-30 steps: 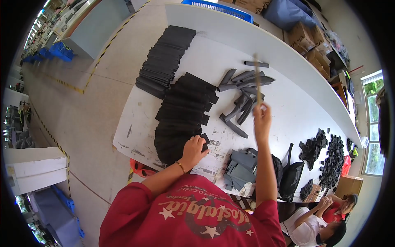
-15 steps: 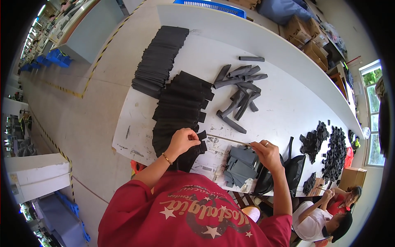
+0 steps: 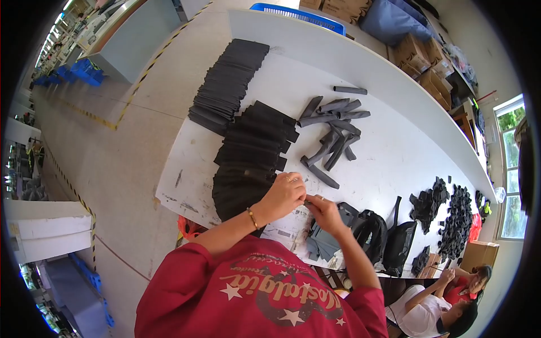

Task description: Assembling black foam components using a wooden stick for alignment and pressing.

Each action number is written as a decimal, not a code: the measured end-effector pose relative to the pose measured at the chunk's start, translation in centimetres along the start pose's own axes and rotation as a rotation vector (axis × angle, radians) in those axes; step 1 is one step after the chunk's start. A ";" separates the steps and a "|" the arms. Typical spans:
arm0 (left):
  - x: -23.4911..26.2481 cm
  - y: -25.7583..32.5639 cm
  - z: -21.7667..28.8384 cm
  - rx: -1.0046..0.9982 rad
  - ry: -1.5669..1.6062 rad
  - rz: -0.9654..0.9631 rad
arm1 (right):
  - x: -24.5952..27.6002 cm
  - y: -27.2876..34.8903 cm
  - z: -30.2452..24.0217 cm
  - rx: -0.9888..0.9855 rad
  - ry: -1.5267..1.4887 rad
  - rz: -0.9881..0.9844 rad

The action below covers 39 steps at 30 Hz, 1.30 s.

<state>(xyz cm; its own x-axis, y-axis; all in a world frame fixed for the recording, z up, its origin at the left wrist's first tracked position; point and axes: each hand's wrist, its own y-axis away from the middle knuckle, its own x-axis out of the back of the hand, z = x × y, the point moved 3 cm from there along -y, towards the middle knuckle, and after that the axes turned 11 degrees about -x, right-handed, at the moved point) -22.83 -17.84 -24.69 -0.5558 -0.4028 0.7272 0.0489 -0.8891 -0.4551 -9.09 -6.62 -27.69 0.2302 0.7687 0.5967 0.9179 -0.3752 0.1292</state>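
Note:
My left hand (image 3: 287, 193) and my right hand (image 3: 326, 214) meet over the table's near part, both with closed fingers. Only a small dark bit shows where their fingertips come together; what they hold is mostly hidden. Beside my left hand lies a long overlapping stack of black fabric pieces (image 3: 253, 138), its ends sticking out to the right. Under and beside my right forearm is a pile of flat dark-grey pieces (image 3: 324, 242). Beyond the hands, several dark-grey fabric tubes (image 3: 332, 132) lie in a loose heap.
A second row of black pieces (image 3: 231, 84) lies farther back on the white table (image 3: 186, 163). A raised board (image 3: 383, 73) edges its far side. Black bags (image 3: 400, 242) and heaps of small black pieces (image 3: 455, 219) lie rightward. Two people (image 3: 434, 307) sit at lower right.
My right hand has moved left to meet my left hand, which has shifted right. The thin tan stick or cord that stretched between them no longer shows. My view has shifted slightly.

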 end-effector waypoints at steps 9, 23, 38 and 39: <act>-4.7 6.6 -4.8 0.882 1.657 0.982 | -7.5 1.9 -1.2 -0.363 -0.435 0.094; -3.0 4.3 -4.5 0.995 1.599 1.128 | -9.6 5.6 -1.9 -0.378 -0.176 0.197; 1.6 6.6 -10.1 0.860 0.851 1.327 | -6.3 13.1 -0.4 -0.490 -0.343 0.029; -0.2 7.9 -9.4 1.031 0.913 1.259 | -6.6 13.2 -0.2 -0.472 -0.364 0.037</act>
<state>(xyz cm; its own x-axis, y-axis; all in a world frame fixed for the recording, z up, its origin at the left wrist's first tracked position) -30.14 -22.70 -33.23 0.0020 -0.9287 -0.3709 0.9580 -0.1046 0.2672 1.43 -16.69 -29.76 0.4317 0.8478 0.3081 0.6835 -0.5303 0.5016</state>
